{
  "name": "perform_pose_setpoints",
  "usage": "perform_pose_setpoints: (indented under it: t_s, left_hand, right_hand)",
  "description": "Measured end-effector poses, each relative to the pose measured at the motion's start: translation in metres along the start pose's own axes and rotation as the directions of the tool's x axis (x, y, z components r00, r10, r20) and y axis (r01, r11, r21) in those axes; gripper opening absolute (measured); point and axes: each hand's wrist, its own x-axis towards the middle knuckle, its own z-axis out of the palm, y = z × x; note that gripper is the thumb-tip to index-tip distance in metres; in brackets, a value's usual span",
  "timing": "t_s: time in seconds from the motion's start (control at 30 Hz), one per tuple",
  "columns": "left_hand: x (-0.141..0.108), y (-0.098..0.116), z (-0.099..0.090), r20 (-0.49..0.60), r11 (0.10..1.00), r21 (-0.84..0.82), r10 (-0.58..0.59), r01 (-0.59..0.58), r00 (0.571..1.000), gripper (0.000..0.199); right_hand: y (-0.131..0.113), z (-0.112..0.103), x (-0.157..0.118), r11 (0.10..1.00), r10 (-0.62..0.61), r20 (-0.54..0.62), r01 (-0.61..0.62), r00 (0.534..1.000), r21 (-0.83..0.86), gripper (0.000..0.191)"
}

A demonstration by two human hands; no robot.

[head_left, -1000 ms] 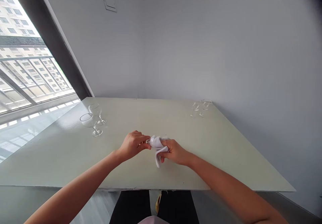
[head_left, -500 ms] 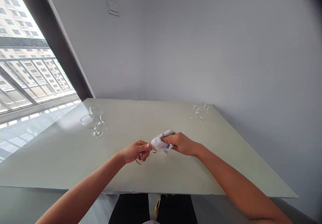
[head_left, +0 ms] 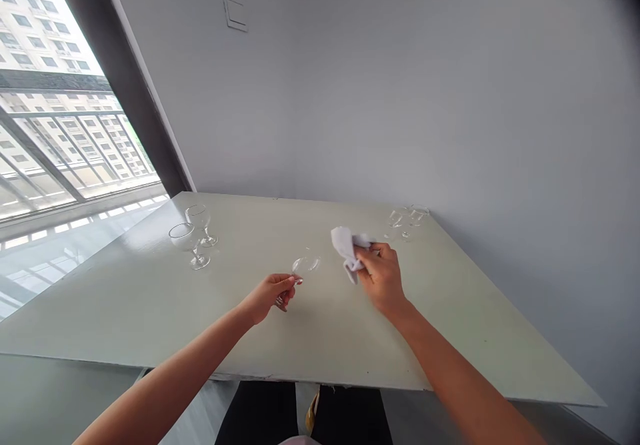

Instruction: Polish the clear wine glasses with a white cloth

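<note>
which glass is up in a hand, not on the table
The wine glass gripped by its stem in the left hand; the two near the window and the two at far right stand on the tabletop.

You're in an apartment room: a wall switch (head_left: 235, 11), wine glasses (head_left: 187, 237) on a pale surface (head_left: 115, 285), and a balcony railing (head_left: 65, 145) facing high-rise blocks (head_left: 45, 38).

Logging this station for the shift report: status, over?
Left hand: wine glass, held by stem. Right hand: white cloth, off the glass. Other wine glasses stand well clear.
</note>
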Motion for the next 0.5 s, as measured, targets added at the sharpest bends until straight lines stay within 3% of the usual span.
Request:
perform_pose_setpoints:
  t_s: [0.07,0.13,0.2,0.23,0.3,0.37,0.43,0.5]
  left_hand:
    - [0.002,-0.001,0.007,-0.025,0.986,0.163,0.046,-0.042,0.999,0.030]
    - [0.002,-0.002,0.014,-0.071,0.936,0.345,0.104,-0.074,0.992,0.025]
    - [-0.001,-0.001,0.021,-0.115,0.863,0.496,0.173,-0.095,0.978,0.019]
    - [-0.003,0.001,0.024,-0.126,0.818,0.565,0.218,-0.110,0.968,0.018]
    - [-0.008,0.007,0.027,-0.115,0.710,0.685,0.326,-0.163,0.938,0.019]
    - [-0.012,0.012,0.028,-0.068,0.594,0.773,0.424,-0.221,0.903,0.022]
    - [-0.015,0.015,0.028,-0.026,0.546,0.792,0.478,-0.274,0.878,0.023]
    - [-0.016,0.015,0.028,-0.017,0.548,0.783,0.494,-0.296,0.869,0.023]
  right_hand:
    - [-0.020,0.003,-0.006,0.965,-0.232,0.113,0.243,0.966,-0.095,0.034]
    - [-0.037,0.009,-0.009,0.896,-0.404,0.230,0.434,0.885,-0.098,0.037]
    - [-0.048,0.016,-0.008,0.854,-0.482,0.285,0.517,0.828,-0.059,0.036]
    - [-0.051,0.020,-0.006,0.854,-0.490,0.294,0.520,0.821,-0.029,0.034]
    - [-0.053,0.024,0.003,0.888,-0.452,0.276,0.458,0.848,0.049,0.031]
    - [-0.052,0.024,0.014,0.936,-0.346,0.268,0.312,0.899,0.164,0.025]
    - [-0.048,0.023,0.025,0.948,-0.170,0.322,0.066,0.931,0.310,0.019]
    - [-0.042,0.022,0.033,0.849,0.027,0.465,-0.265,0.885,0.457,0.027]
